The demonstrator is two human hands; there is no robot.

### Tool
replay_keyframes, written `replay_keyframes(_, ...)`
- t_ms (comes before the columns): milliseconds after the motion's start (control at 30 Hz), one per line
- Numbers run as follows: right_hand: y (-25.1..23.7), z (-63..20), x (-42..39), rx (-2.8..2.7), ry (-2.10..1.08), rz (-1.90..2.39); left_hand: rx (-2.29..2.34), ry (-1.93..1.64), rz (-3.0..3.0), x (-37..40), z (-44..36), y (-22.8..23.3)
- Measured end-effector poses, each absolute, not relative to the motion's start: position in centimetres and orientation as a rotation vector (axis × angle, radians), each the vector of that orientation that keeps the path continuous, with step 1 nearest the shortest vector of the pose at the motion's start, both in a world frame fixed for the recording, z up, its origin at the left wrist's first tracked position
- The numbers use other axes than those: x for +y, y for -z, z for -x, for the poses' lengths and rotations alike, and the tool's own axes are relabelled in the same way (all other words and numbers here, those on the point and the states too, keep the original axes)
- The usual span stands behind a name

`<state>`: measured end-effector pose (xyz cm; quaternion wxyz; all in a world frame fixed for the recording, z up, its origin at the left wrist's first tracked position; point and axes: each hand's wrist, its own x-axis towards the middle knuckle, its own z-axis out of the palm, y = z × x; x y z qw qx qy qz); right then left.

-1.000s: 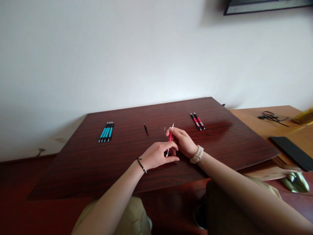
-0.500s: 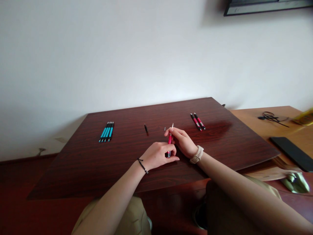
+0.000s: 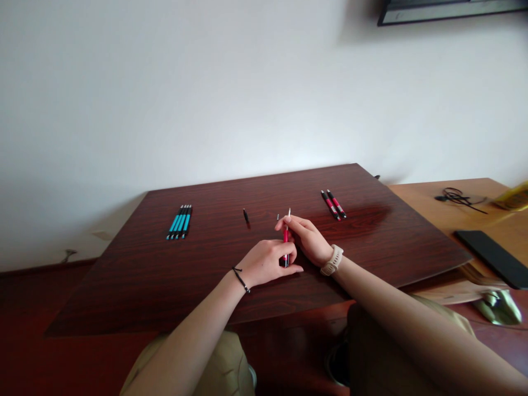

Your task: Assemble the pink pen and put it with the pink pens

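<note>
Both my hands meet over the middle of a dark red wooden board [image 3: 165,286]. My left hand [image 3: 266,263] grips the lower end of a pink pen [image 3: 285,237]. My right hand [image 3: 308,237] pinches the pen's upper part, from which a thin silver refill tip sticks out. A small black pen piece [image 3: 246,216] and a tiny metal bit [image 3: 278,216] lie on the board just beyond my hands. Two pink-and-black pens [image 3: 333,204] lie to the far right, and several teal pens [image 3: 180,221] lie side by side to the far left.
A lighter wooden table [image 3: 429,206] stands to the right, with a black phone [image 3: 490,257], a coiled black cable [image 3: 457,196] and a yellow object [image 3: 515,198] on it. A white wall rises behind the board. My knees show below the board's near edge.
The pen has tilted slightly more upright and shifted a little left between my hands. My left fingers have closed further around its lower end.
</note>
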<state>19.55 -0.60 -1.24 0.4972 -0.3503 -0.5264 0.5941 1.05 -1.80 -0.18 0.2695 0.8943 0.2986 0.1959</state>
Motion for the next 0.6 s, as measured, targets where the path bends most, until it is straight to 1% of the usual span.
replay_keyframes(200, 1.2, -19.5, -0.9, -1.445, -1.444, 0.863, 0.878, -0.543, -2.462, -1.7, -1.1, 0.2)
replay_keyframes(400, 0.0, -19.3, -1.1, -1.751, -0.978, 0.752, 1.011, -0.742, -2.578, -0.9, -0.9, 1.7)
replay_keyframes(600, -1.6, -19.9, -0.2, -1.753, -0.918, 0.716, 1.081, -0.993, -2.556, -0.6, -0.4, 0.7)
